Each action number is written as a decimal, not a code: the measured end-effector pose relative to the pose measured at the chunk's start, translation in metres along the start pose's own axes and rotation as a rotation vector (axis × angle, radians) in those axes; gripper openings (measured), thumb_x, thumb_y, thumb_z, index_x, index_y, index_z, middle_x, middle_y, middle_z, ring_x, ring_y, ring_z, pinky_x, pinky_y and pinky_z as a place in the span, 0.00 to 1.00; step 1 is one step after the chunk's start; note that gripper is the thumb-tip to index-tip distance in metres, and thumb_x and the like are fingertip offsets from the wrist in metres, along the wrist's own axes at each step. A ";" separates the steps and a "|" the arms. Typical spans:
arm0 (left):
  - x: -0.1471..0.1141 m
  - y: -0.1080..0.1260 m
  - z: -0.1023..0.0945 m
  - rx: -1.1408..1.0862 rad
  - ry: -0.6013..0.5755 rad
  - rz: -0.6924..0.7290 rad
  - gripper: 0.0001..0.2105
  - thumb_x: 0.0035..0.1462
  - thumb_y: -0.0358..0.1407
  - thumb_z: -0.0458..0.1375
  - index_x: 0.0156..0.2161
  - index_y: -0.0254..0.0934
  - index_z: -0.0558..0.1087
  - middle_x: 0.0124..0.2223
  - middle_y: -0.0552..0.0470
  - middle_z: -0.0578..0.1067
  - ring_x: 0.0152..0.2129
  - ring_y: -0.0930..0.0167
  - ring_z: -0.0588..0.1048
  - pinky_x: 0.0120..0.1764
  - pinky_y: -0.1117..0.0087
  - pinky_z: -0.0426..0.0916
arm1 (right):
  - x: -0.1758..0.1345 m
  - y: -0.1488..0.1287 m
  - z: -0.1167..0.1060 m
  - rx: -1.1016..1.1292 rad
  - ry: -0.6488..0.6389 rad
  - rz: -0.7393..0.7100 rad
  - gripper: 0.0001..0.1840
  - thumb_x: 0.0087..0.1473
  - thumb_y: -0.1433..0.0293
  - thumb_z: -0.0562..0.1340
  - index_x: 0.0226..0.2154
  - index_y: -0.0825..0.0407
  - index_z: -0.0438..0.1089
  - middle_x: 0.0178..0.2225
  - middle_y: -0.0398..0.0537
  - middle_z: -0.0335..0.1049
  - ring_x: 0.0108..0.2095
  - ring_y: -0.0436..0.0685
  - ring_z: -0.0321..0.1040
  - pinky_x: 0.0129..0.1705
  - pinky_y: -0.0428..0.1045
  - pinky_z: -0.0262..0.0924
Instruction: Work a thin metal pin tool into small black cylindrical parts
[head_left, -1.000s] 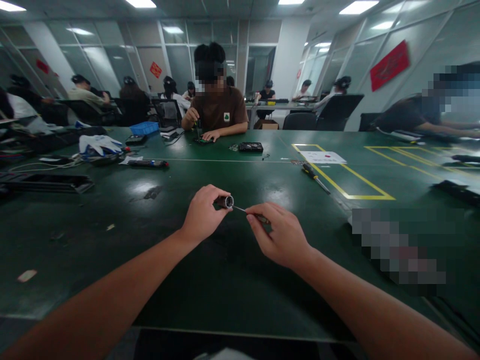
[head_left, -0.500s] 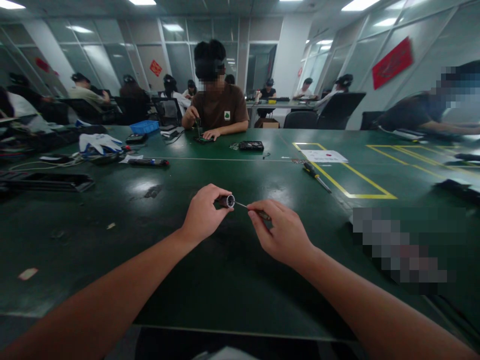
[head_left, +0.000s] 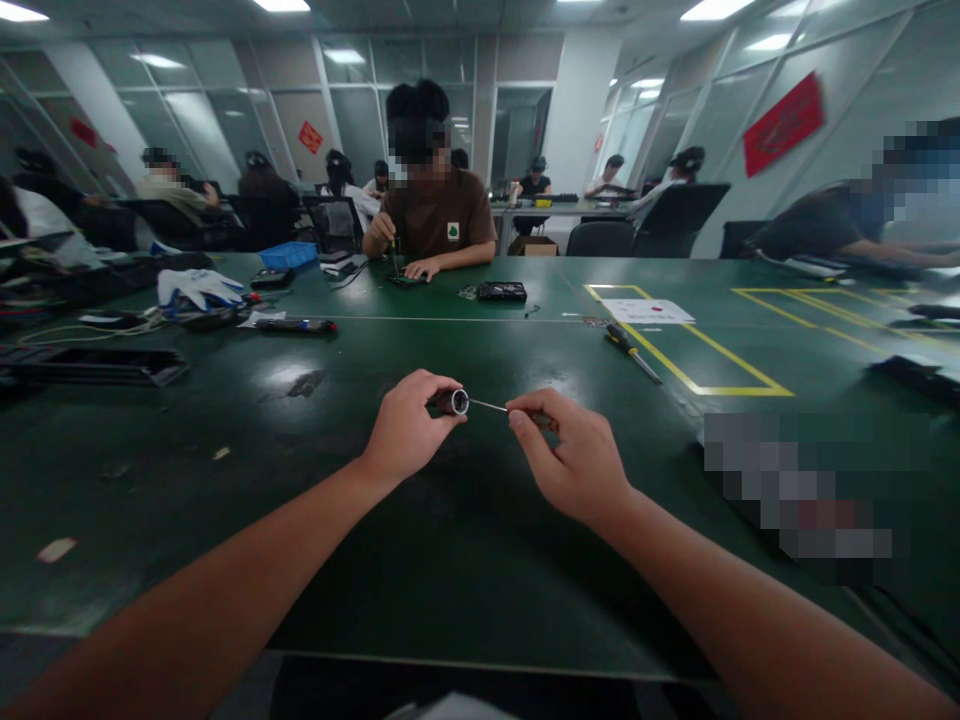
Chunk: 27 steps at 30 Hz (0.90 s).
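Observation:
My left hand is closed around a small dark cylinder with a bright silvery ring at its open end. That end faces right and toward me, and the fingers hide the cylinder's far part. Pinched in my right hand is a slim tool with a thin metal shaft, which looks like a small screwdriver. Its shaft points left at the ringed end. Whether the tip is inside or just at the rim I cannot tell. Both hands are above the green table, and my right fingers mostly cover the tool's handle.
A yellow-and-black screwdriver lies beyond my right hand, near a paper sheet. Farther left are a pen-like tool, white gloves and a blue basket. A co-worker works across the table. A blurred-out object is at right.
My right hand has drawn slightly to the right with the tool, and more of the thin shaft shows between the hands. My left hand and the cylinder have hardly moved.

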<state>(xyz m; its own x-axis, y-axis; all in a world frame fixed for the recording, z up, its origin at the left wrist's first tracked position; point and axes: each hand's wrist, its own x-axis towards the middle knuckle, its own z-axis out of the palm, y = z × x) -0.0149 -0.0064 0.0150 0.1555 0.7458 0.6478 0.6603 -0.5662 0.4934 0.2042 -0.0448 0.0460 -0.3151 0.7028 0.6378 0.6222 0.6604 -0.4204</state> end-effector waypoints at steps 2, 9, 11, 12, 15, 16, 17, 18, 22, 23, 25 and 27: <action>0.000 0.000 0.000 -0.011 0.004 0.002 0.17 0.47 0.26 0.72 0.43 0.39 0.78 0.40 0.53 0.78 0.37 0.68 0.77 0.43 0.65 0.73 | 0.000 0.001 0.001 0.007 -0.030 -0.001 0.07 0.64 0.70 0.58 0.39 0.51 0.72 0.32 0.46 0.76 0.32 0.55 0.72 0.36 0.50 0.62; 0.000 -0.003 0.001 -0.045 0.023 0.015 0.18 0.47 0.26 0.73 0.43 0.39 0.77 0.40 0.53 0.78 0.36 0.69 0.77 0.41 0.67 0.72 | 0.001 0.001 0.005 0.001 -0.050 -0.023 0.06 0.64 0.71 0.58 0.40 0.52 0.71 0.32 0.47 0.75 0.32 0.55 0.72 0.36 0.50 0.63; 0.000 -0.002 0.001 -0.047 0.027 0.019 0.18 0.47 0.26 0.73 0.43 0.38 0.77 0.40 0.53 0.78 0.36 0.70 0.77 0.41 0.67 0.72 | 0.000 0.000 0.005 -0.035 -0.052 -0.076 0.06 0.64 0.72 0.58 0.40 0.53 0.71 0.32 0.49 0.75 0.33 0.56 0.72 0.36 0.51 0.63; 0.000 -0.002 0.001 -0.050 0.026 0.020 0.18 0.46 0.26 0.73 0.43 0.38 0.77 0.40 0.53 0.78 0.36 0.70 0.77 0.41 0.68 0.72 | -0.001 -0.002 0.005 -0.053 -0.057 -0.110 0.07 0.64 0.72 0.58 0.41 0.53 0.71 0.33 0.49 0.75 0.34 0.57 0.72 0.37 0.51 0.63; 0.000 0.000 0.001 -0.053 0.014 0.032 0.17 0.47 0.26 0.72 0.44 0.39 0.78 0.40 0.53 0.78 0.36 0.69 0.77 0.42 0.67 0.72 | -0.003 -0.006 0.005 -0.091 -0.099 -0.221 0.08 0.65 0.72 0.57 0.43 0.54 0.71 0.35 0.53 0.76 0.36 0.58 0.71 0.40 0.53 0.64; 0.000 0.001 0.000 -0.050 0.006 0.038 0.17 0.48 0.25 0.71 0.44 0.39 0.78 0.40 0.53 0.78 0.37 0.69 0.77 0.42 0.67 0.72 | -0.004 -0.007 0.005 -0.093 -0.120 -0.253 0.08 0.65 0.72 0.57 0.44 0.55 0.71 0.36 0.54 0.76 0.37 0.59 0.71 0.40 0.53 0.65; 0.000 0.001 0.000 -0.045 -0.004 0.045 0.16 0.49 0.25 0.70 0.44 0.39 0.78 0.40 0.53 0.78 0.37 0.69 0.77 0.43 0.67 0.72 | -0.004 -0.008 0.005 -0.087 -0.138 -0.273 0.09 0.65 0.72 0.57 0.44 0.55 0.71 0.37 0.54 0.76 0.37 0.59 0.71 0.41 0.54 0.65; 0.000 0.001 0.000 -0.042 -0.016 0.051 0.16 0.50 0.24 0.69 0.44 0.39 0.78 0.40 0.52 0.78 0.38 0.68 0.77 0.43 0.66 0.72 | -0.004 -0.008 0.005 -0.071 -0.146 -0.269 0.09 0.65 0.72 0.57 0.44 0.55 0.72 0.37 0.54 0.76 0.37 0.59 0.71 0.41 0.54 0.65; -0.001 -0.001 0.001 -0.069 -0.065 0.058 0.16 0.51 0.26 0.69 0.46 0.40 0.79 0.42 0.51 0.80 0.40 0.67 0.78 0.45 0.64 0.72 | 0.002 0.002 0.006 0.135 -0.071 0.053 0.08 0.65 0.68 0.59 0.42 0.52 0.73 0.35 0.50 0.78 0.35 0.57 0.75 0.39 0.52 0.66; 0.000 -0.002 0.001 -0.077 -0.069 0.051 0.16 0.51 0.27 0.69 0.46 0.41 0.79 0.43 0.51 0.80 0.41 0.66 0.78 0.46 0.64 0.72 | 0.003 0.006 0.006 0.220 -0.036 0.177 0.09 0.65 0.66 0.59 0.42 0.52 0.73 0.34 0.49 0.78 0.34 0.57 0.75 0.38 0.52 0.67; 0.000 -0.004 0.001 -0.086 -0.074 0.030 0.17 0.51 0.27 0.69 0.47 0.40 0.79 0.44 0.51 0.80 0.41 0.66 0.78 0.47 0.63 0.73 | 0.007 0.012 0.007 0.365 -0.011 0.348 0.12 0.66 0.62 0.59 0.40 0.53 0.73 0.31 0.48 0.78 0.33 0.57 0.77 0.37 0.52 0.68; 0.001 -0.005 0.002 -0.087 -0.076 0.012 0.17 0.51 0.27 0.69 0.47 0.40 0.79 0.44 0.51 0.81 0.42 0.66 0.79 0.47 0.63 0.73 | 0.008 0.015 0.007 0.400 0.002 0.382 0.12 0.65 0.61 0.59 0.40 0.53 0.72 0.30 0.49 0.79 0.32 0.57 0.77 0.36 0.52 0.69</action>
<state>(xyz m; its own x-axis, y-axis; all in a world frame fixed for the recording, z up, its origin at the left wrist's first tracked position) -0.0165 -0.0025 0.0124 0.2206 0.7614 0.6096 0.5924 -0.6011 0.5364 0.2060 -0.0273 0.0397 -0.1186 0.9120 0.3927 0.3711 0.4075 -0.8344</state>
